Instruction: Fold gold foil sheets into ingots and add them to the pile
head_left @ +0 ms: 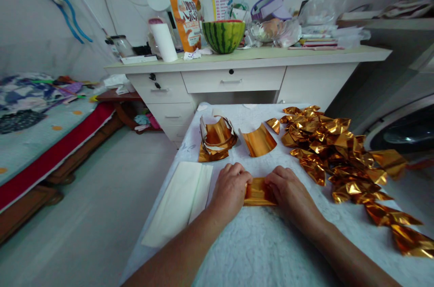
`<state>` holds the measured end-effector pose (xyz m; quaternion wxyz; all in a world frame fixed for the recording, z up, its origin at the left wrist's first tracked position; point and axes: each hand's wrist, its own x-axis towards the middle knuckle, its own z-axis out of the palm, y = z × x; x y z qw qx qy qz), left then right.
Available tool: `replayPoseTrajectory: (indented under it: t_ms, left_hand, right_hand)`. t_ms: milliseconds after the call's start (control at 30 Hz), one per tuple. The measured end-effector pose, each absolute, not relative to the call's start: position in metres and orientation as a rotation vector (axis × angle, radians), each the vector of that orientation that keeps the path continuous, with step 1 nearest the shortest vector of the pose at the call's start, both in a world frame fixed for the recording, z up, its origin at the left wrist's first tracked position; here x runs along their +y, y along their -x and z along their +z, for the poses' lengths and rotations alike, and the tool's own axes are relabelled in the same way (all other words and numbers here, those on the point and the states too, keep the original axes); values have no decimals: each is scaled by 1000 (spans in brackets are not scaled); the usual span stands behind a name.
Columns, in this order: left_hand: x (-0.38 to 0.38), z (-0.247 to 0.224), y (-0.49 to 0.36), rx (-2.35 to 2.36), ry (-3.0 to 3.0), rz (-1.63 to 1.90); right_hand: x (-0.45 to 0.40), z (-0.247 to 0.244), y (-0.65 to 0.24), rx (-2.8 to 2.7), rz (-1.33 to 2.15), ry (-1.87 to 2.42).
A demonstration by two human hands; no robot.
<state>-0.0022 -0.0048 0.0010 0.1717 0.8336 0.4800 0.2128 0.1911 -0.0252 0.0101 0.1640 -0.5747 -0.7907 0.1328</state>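
Observation:
A flat stack of gold foil paper (260, 192) lies on the cloth-covered table in front of me. My left hand (233, 186) grips its left end with curled fingers, and my right hand (286, 190) holds the right end the same way. Beyond my hands, a curved gold sheet (260, 140) rests by itself. To its left stands a rolled bundle of gold sheets (219, 135) with pale backing. Off to the right spreads a heap of folded gold foil pieces (332, 147). Pale paper sheets (181, 196) lie left of my left hand.
A white desk (233, 80) stands behind the table, bearing a halved watermelon (224, 36), an orange snack bag (186, 18) and a paper roll (163, 42). At left is a bed (50, 142); at right, a washing machine (403, 124).

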Motion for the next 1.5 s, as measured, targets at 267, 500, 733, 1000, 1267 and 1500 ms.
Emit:
replayPoseTrajectory:
  t_ms: [267,500,733,1000,1267,1500]
  left_hand:
    - [-2,4,3,1221,-2311,532]
    - [-12,12,4,1293,-2373,404]
    - [-14,17,9,1261,-2333,275]
    - [-11,26,14,1176,-2250,210]
    - [-8,24,18,1141,-2224,217]
    - [-8,24,20,1131,-2208,214]
  right_hand:
    - [-22,11,-188,-2297,473,1587]
    - [-33,11,-178,-2323,237,1716]
    - [-43,4,-173,-2354,8,1761]
    - [-46,8,-169,-2354,31,1787]
    - [-41,7,-193,-2348,231,1679]
    - [-33,2,-225,-2339,284,1746]
